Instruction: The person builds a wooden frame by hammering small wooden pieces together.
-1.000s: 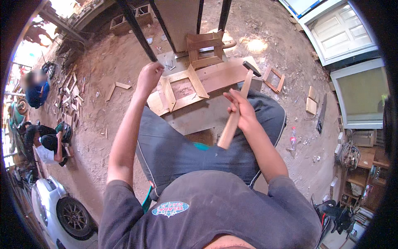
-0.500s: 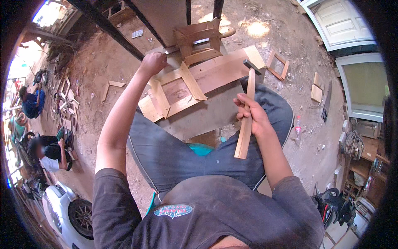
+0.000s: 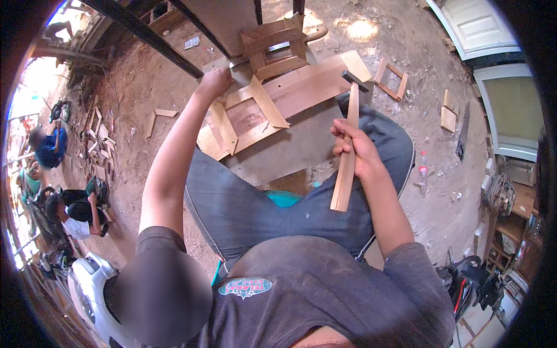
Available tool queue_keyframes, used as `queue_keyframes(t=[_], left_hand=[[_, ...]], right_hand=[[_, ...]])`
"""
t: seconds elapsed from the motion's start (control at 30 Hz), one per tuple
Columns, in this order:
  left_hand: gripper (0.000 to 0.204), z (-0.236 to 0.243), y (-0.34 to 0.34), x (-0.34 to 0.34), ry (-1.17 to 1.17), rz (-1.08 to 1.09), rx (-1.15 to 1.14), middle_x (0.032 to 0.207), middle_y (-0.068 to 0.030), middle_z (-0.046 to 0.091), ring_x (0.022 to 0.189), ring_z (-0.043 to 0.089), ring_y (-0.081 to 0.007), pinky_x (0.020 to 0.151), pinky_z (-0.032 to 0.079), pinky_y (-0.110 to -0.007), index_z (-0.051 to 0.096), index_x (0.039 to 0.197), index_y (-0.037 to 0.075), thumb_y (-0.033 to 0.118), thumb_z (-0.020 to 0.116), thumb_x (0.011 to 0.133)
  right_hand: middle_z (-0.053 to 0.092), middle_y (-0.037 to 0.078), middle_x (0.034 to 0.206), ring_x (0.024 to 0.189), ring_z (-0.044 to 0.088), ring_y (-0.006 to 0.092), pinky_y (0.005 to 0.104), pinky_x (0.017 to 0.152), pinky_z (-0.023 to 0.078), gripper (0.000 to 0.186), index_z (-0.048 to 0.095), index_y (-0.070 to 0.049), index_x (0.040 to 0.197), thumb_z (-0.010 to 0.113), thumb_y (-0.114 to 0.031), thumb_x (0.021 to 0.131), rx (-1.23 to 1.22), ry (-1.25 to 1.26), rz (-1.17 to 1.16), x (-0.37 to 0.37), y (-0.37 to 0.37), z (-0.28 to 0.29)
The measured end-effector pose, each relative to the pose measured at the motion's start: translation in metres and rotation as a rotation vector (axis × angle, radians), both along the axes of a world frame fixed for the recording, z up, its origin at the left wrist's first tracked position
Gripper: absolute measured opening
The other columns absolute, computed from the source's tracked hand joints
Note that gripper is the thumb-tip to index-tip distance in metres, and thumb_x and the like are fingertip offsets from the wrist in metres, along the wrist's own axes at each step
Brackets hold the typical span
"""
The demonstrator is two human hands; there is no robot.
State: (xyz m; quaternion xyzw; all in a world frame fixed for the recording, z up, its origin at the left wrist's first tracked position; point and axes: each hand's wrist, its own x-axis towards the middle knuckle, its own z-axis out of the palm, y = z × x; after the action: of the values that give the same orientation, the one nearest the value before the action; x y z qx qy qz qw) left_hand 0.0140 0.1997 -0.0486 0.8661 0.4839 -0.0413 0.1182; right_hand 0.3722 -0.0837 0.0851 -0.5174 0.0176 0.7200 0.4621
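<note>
My right hand (image 3: 357, 146) is wrapped around the wooden handle of a hammer (image 3: 346, 177), its dark metal head pointing away from me, above my right thigh. My left hand (image 3: 214, 83) is closed in a fist at the far left of the low work surface; what its fingers hold, if anything, is hidden. Beside it, a pale wooden frame (image 3: 268, 107) with two crosspieces lies against a broad plank (image 3: 316, 81). A second, browner wooden frame (image 3: 284, 64) stands behind the plank, close to the dark uprights.
A small wooden frame (image 3: 400, 90), short blocks (image 3: 448, 118) and a saw (image 3: 462, 136) lie on the dirt floor to the right. Joined strips (image 3: 155, 119) lie left. Two people (image 3: 78, 217) sit at the far left, near a pale vehicle (image 3: 87, 278). Glazed panels (image 3: 507, 110) stand right.
The whole view has shifted slightly. My right hand keeps the hammer in nearly the same pose, and my left fist stays by the frame's far left end.
</note>
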Motion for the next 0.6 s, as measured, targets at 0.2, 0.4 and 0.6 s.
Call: queue_keyframes(t=[0.2, 0.4, 0.6], left_hand=[[0.034, -0.005, -0.007, 0.008, 0.105, 0.117, -0.010, 0.111, -0.0226, 0.075, 0.104, 0.072, -0.0420, 0.090, 0.058, -0.053, 0.073, 0.108, 0.001, 0.032, 0.065, 0.095], [0.040, 0.004, -0.011, 0.019, 0.076, 0.201, -0.081, 0.122, -0.0222, 0.073, 0.111, 0.071, -0.0396, 0.091, 0.058, -0.051, 0.072, 0.121, 0.005, 0.034, 0.065, 0.095], [0.038, -0.006, 0.005, 0.003, 0.130, 0.114, -0.101, 0.110, -0.0218, 0.076, 0.106, 0.073, -0.0391, 0.089, 0.057, -0.049, 0.072, 0.118, 0.004, 0.033, 0.067, 0.094]], right_hand=[[0.061, -0.001, 0.092, 0.048, 0.043, 0.0058, 0.0283, 0.058, 0.050, 0.026, 0.062, -0.012, 0.108, 0.079, -0.023, 0.092, 0.047, -0.028, 0.029, -0.004, 0.000, -0.001], [0.059, -0.001, 0.091, 0.048, 0.043, 0.0057, 0.0287, 0.058, 0.050, 0.026, 0.062, -0.011, 0.109, 0.079, -0.022, 0.092, 0.047, -0.013, 0.041, -0.004, -0.001, 0.003], [0.061, -0.002, 0.087, 0.046, 0.044, 0.0043, 0.0267, 0.053, 0.047, 0.021, 0.061, -0.011, 0.106, 0.077, -0.018, 0.094, 0.039, 0.006, 0.042, -0.009, 0.002, 0.008]])
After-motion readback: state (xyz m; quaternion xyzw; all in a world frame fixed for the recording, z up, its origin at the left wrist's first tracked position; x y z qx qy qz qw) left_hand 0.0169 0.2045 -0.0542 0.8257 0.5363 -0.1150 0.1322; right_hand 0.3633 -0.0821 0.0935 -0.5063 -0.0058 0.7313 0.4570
